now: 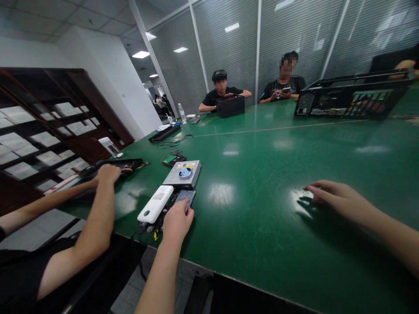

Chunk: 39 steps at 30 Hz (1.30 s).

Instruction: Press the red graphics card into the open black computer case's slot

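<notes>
My left hand [178, 218] is at the near left of the green table, its fingers closed on the near end of a flat grey rectangular piece [186, 197]. That piece lies over black parts and cables, and my fingers partly hide it. Beside it rests a white oblong device [155, 204] with a dark round spot. Just behind stands a silver optical-drive-like box [173, 175] with a shiny round object [185, 173] on top. Over the right part of the table, my right hand [334, 196] hovers with fingers loosely bent and apart, nothing visible in them.
A co-worker's arm [104, 209] reaches over a black case part [131, 165] at left. A green circuit board [172, 159] lies behind the silver box. Across the green table [248, 209] sit two people; a black computer case [347, 102] stands far right, a bottle [182, 114] at the back.
</notes>
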{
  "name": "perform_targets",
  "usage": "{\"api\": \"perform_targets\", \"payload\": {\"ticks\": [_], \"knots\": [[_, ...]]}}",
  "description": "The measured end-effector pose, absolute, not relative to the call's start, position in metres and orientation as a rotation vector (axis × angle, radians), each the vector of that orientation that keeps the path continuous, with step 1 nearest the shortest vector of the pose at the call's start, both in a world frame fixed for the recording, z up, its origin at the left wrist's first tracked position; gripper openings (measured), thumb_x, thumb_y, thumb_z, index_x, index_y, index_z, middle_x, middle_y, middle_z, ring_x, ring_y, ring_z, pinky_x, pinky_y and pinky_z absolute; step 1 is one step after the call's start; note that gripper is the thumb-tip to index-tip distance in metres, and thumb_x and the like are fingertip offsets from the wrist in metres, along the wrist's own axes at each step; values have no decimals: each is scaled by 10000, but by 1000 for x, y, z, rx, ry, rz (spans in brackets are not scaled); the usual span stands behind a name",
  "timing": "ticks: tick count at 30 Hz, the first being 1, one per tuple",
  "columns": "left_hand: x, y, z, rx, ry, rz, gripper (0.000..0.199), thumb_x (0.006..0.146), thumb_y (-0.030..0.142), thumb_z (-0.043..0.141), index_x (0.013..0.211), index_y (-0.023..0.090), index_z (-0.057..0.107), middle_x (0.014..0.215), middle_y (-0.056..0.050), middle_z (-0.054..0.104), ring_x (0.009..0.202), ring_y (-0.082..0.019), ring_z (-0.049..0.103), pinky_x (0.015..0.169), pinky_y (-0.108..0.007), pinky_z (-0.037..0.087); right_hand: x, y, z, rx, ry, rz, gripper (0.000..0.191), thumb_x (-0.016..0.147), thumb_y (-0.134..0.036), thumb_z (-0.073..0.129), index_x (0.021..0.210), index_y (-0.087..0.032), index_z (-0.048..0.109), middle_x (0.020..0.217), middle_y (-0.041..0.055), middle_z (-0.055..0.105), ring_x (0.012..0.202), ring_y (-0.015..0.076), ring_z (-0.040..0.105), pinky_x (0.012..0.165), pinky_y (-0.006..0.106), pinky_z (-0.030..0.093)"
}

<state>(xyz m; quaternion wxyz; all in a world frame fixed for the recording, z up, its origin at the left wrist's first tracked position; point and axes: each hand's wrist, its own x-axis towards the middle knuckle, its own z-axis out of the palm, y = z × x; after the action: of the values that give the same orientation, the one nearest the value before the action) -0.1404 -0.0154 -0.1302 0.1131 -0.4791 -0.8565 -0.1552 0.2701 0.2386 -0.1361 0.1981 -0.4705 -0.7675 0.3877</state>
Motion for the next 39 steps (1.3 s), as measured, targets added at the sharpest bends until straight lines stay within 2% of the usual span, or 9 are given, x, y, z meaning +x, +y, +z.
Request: {"api": "perform_targets", "payload": {"ticks": [3, 7, 12, 18, 20, 22, 24, 32, 39], "knots": [[-94, -17, -110, -1698, -2250, -589, 307, 911, 292, 496, 1164, 172, 620, 918, -83, 684, 847, -214, 642, 815, -340, 488, 270, 238, -138, -1312, -2129, 1073, 515, 814, -641, 504, 1060, -233, 699, 869, 145, 718, 797, 289, 669, 723, 405, 477], [-18, -3, -83, -2284, -1953, -427, 200, 901, 346, 515, 965, 206, 644, 889, -59, 661, 839, -214, 624, 738, -331, 485, 274, 240, -142, -1316, -2170, 1046, 478, 864, -604, 495, 1099, -234, 687, 912, 140, 724, 846, 285, 676, 756, 394, 470], [-11, 79, -86, -2331, -1982, -569, 276, 888, 403, 529, 1063, 219, 637, 915, -53, 670, 817, -201, 626, 698, -308, 470, 279, 247, -144, -1361, -2182, 1002, 529, 856, -646, 499, 1121, -226, 678, 891, 104, 731, 817, 279, 672, 715, 387, 479], [-93, 172, -130, -1511, -2329, -1547, 255, 858, 325, 580, 1069, 187, 615, 784, -27, 631, 739, -171, 605, 753, -303, 475, 276, 238, -137, -1159, -2123, 919, 506, 862, -582, 572, 1198, -206, 612, 955, 110, 714, 839, 274, 679, 718, 396, 534], [-115, 180, -140, -994, -2173, -1957, 304, 889, 370, 540, 1111, 168, 585, 940, -71, 640, 855, -180, 613, 820, -314, 484, 273, 228, -130, -1013, -2060, 779, 524, 848, -543, 632, 1252, -215, 571, 1092, 118, 677, 899, 263, 670, 784, 409, 552], [-130, 182, -148, -913, -2103, -2073, 349, 954, 379, 405, 1194, 170, 548, 1165, -116, 608, 1015, -186, 604, 907, -332, 475, 267, 218, -121, -905, -2006, 566, 534, 842, -501, 667, 1283, -225, 546, 1175, 118, 633, 965, 259, 650, 842, 425, 547], [-134, 184, -154, -992, -2089, -2182, 343, 944, 399, 447, 1193, 197, 569, 1223, -99, 600, 1104, -192, 586, 983, -341, 448, 253, 214, -109, -833, -2004, 378, 517, 846, -465, 679, 1285, -230, 541, 1190, 116, 612, 1009, 264, 631, 864, 433, 540], [-110, 196, -166, -1733, -2206, -1647, 266, 894, 358, 561, 1084, 180, 610, 1090, -92, 605, 945, -199, 603, 898, -375, 492, 112, 315, -50, -690, -2303, -26, 549, 859, -479, 642, 1295, -160, 543, 1244, 171, 581, 1164, 337, 546, 1000, 502, 453], [-116, 192, -166, -1793, -2191, -1604, 19, 855, 202, 594, 862, 196, 610, 965, -44, 582, 885, -180, 582, 826, -348, 491, -3, 429, -30, -884, -2505, -286, 676, 880, -525, 625, 1390, -104, 485, 1347, 201, 543, 1205, 348, 485, 1004, 471, 378]]}}
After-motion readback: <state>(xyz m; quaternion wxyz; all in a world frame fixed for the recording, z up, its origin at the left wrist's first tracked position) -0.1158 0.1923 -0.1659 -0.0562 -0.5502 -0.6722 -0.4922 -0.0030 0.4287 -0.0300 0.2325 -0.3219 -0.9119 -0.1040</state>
